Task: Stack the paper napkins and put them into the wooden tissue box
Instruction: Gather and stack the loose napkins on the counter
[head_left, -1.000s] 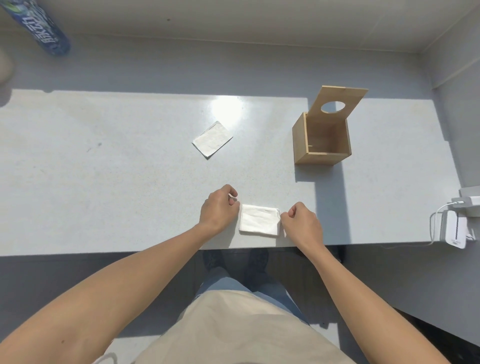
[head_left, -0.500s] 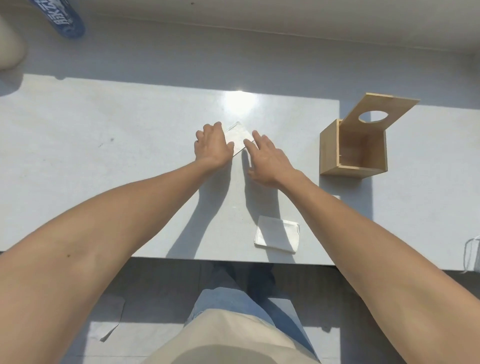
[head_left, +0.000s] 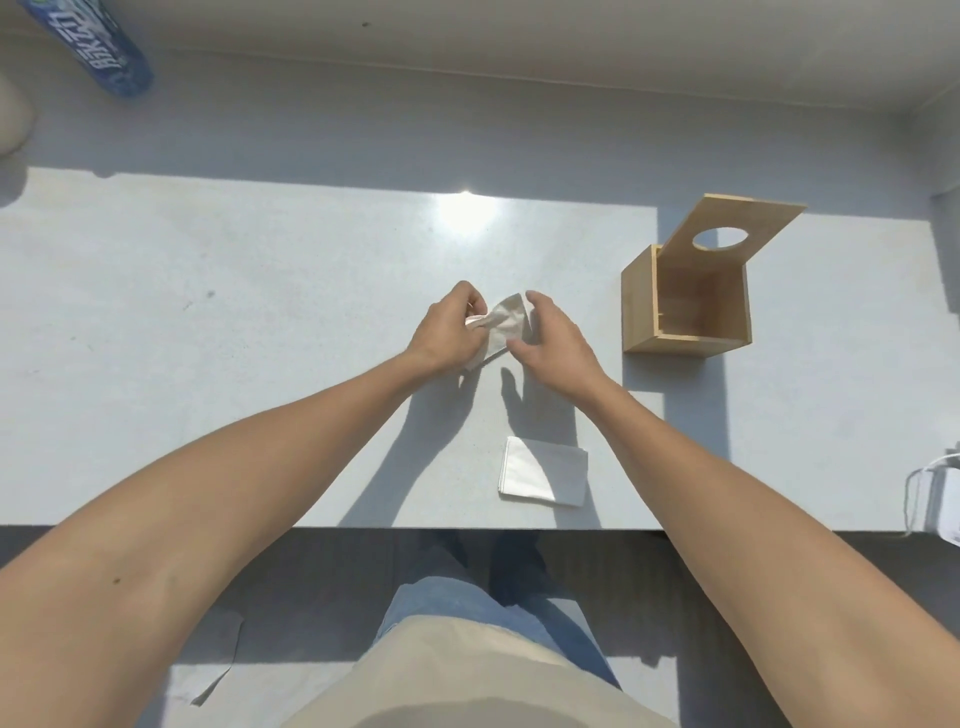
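A single white napkin (head_left: 506, 322) is lifted off the grey table (head_left: 208, 364), bent and tilted, pinched at its left edge by my left hand (head_left: 449, 330). My right hand (head_left: 553, 340) hovers just right of it with fingers spread, its thumb near the napkin's lower edge. A flat stack of white napkins (head_left: 543, 470) lies near the table's front edge, below my right hand. The wooden tissue box (head_left: 685, 306) stands to the right with its holed lid (head_left: 727, 231) swung up and its inside showing nothing in it.
A blue bottle (head_left: 104, 52) lies at the back left by the wall. White chargers with a cable (head_left: 935, 499) sit at the table's right front edge. A paper scrap (head_left: 218, 670) lies on the floor.
Both hands left the near stack and reached to the far napkin. The left hand has since picked that napkin up off the table and drawn it slightly nearer.
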